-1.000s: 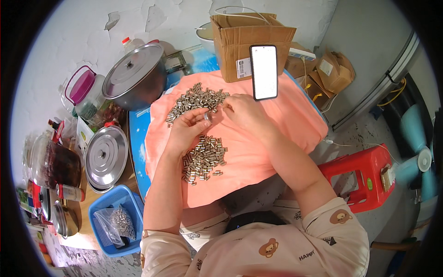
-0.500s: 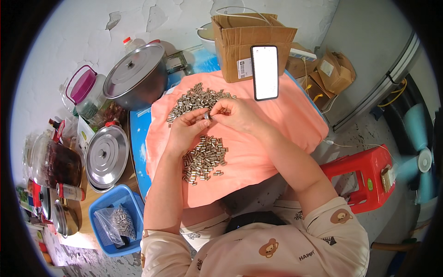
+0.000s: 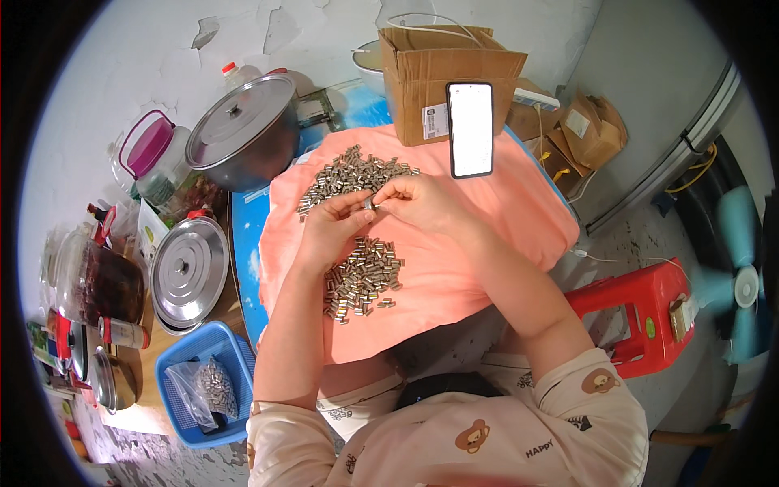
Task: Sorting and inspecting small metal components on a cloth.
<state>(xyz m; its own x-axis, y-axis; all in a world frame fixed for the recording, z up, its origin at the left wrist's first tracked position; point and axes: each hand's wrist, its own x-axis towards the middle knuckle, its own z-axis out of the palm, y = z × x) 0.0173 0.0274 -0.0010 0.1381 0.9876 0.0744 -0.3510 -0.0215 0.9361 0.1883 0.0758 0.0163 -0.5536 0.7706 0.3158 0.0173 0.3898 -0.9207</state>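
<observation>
Over the peach cloth (image 3: 479,243), my two hands meet at their fingertips around a small metal cylinder (image 3: 369,204). My left hand (image 3: 333,223) pinches it between thumb and index finger. The bent fingers of my right hand (image 3: 418,201) close at its other side, hiding part of it. Just beyond my hands lies a heap of small silvery metal cylinders (image 3: 345,174). A second heap of similar cylinders (image 3: 361,280) lies nearer to me, beside my left forearm.
A lit phone (image 3: 471,130) leans on a cardboard box (image 3: 410,93) at the back. Left stand a lidded pot (image 3: 251,126), a steel lid (image 3: 191,272) and a blue basket (image 3: 174,406) holding bagged metal pieces. A red stool (image 3: 657,312) and a fan (image 3: 745,284) are right.
The whole view has shifted slightly. My fingertips have moved a little around the small metal cylinder, which both hands still grip; the two heaps look the same.
</observation>
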